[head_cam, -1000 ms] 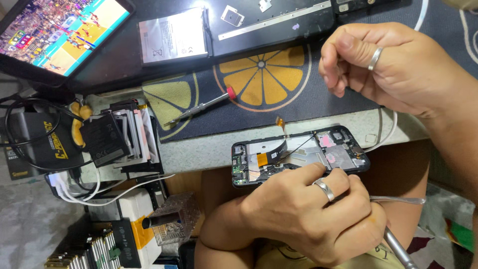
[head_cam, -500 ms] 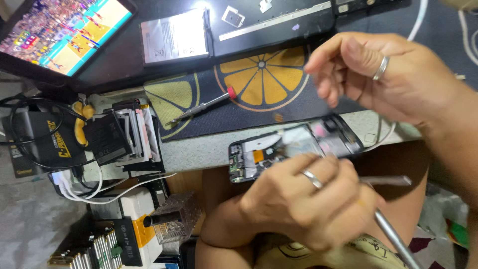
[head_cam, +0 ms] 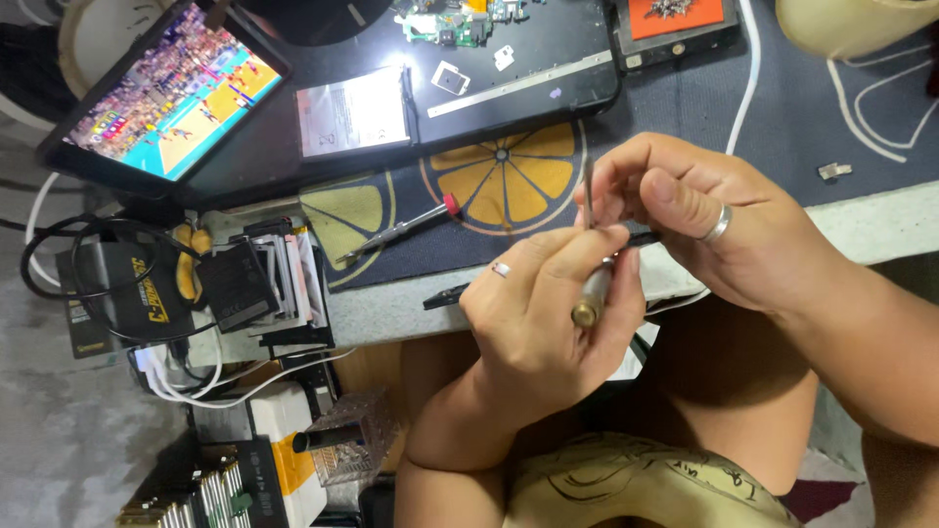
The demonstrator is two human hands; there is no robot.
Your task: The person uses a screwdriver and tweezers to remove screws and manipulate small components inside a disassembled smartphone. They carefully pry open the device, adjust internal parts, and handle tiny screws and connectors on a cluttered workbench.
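My left hand (head_cam: 543,323) is closed around a slim metal tool (head_cam: 590,293) with a brass end; its thin shaft points up between the fingers of my right hand (head_cam: 704,230). My right fingertips pinch together around that shaft. Both hands wear a ring. The opened dark phone (head_cam: 445,295) sits edge-on beneath the hands at the table's front edge, mostly hidden, with only a narrow dark strip showing.
A red-tipped screwdriver (head_cam: 401,230) lies on a dark mat (head_cam: 509,181) with an orange-slice print. A tablet (head_cam: 166,98) playing video and a silver battery (head_cam: 352,112) lie behind. A white cable (head_cam: 753,68) runs at right. Boxes and cables (head_cam: 196,293) crowd the left.
The phone, lying face-up in my left hand, has tipped edge-on and vanished under the hands. My right hand came down to meet the left, and the tool now stands upright between them.
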